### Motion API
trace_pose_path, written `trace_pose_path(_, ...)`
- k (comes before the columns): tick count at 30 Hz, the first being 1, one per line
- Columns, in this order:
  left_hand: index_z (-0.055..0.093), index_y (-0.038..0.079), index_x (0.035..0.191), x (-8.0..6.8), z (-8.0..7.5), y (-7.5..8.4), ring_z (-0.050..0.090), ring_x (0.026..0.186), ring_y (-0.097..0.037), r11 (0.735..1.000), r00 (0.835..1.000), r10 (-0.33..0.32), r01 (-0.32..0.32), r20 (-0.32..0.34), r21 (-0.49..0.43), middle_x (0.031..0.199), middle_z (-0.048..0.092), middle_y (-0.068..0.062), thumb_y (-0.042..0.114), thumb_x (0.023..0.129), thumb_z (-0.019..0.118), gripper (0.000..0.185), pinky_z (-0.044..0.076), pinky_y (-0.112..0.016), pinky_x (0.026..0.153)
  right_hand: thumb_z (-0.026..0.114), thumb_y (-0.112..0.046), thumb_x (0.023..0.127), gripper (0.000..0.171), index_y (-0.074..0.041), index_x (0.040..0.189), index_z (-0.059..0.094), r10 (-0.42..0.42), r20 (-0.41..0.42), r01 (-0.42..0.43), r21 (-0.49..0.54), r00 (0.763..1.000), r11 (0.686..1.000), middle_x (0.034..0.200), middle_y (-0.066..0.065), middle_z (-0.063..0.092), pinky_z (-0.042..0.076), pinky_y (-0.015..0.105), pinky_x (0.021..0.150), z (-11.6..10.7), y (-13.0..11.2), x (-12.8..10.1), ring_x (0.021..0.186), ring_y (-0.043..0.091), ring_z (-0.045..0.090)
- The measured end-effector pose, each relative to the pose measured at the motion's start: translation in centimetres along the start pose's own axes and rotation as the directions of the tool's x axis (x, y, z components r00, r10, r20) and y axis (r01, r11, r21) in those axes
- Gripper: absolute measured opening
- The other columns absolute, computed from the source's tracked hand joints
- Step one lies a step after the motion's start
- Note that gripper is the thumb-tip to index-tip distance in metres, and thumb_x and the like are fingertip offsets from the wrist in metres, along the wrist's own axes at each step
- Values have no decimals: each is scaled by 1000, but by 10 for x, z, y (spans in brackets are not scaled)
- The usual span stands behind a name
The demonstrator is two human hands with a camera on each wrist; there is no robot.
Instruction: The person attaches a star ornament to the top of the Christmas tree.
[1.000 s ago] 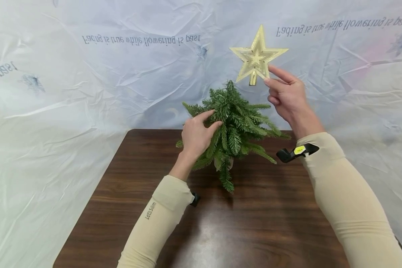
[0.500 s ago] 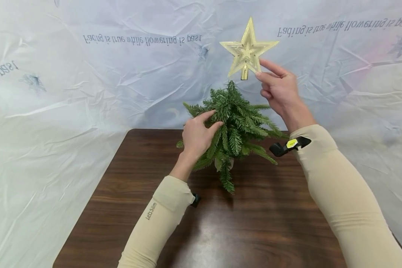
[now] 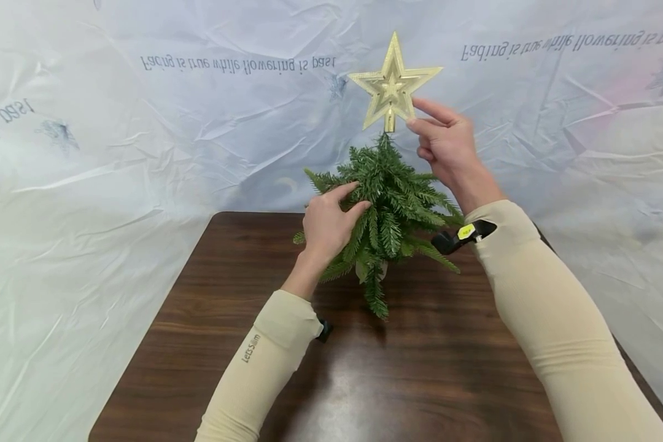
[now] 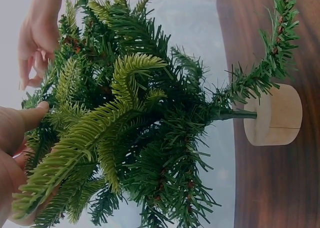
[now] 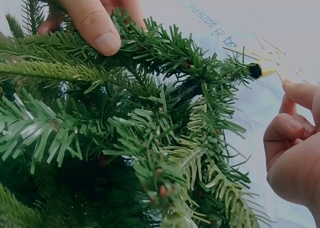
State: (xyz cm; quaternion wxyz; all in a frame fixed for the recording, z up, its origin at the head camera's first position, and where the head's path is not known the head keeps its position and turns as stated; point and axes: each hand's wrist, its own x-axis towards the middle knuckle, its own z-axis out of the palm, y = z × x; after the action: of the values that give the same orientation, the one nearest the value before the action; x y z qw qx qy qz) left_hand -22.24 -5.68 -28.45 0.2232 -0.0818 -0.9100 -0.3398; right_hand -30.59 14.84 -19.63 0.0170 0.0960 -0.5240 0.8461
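Since a second ago the star has come leftward and down until its stem sits right at the tree tip; seating it is the step in hand, and the next move likely calls for a straight push down along the trunk; the right hand pinches the star's lower right arm between thumb and forefinger; the left hand grips branches, fingers curled in; star and tree both stand upright, long axes vertical, tree on the table.

sleeves: beige, snug | left: "Let's Slim" print | wrists: black clips
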Motion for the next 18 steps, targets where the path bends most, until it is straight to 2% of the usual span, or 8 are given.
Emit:
trace_pose_path(5,61,30,129,-2,0,1,21,32,-11,1000,1000,11,-11,-11,4,39,41,0,48,87,66,46,19,-23,35,72,7,79,44,-12,119,69,6,-2,-6,-15,1000,1000,55,2,47,14,26,42,2,1,2,44,12,15)
trace_pose_path(12,61,30,129,-3,-1,2,22,32,-11,1000,1000,10,-10,-12,-1,40,41,0,48,87,66,46,19,-23,36,72,8,79,44,-11,119,69,51,-1,-51,-18,999,999,65,6,60,16,24,41,2,2,0,42,10,22)
trace_pose_path(18,62,30,129,-5,0,1,22,33,-10,1000,1000,10,-10,-18,-2,40,41,1,48,87,65,46,20,-23,35,73,7,79,47,-13,121,68,60,27,-58,-52,998,997,52,2,45,16,25,42,-1,5,-4,40,11,21)
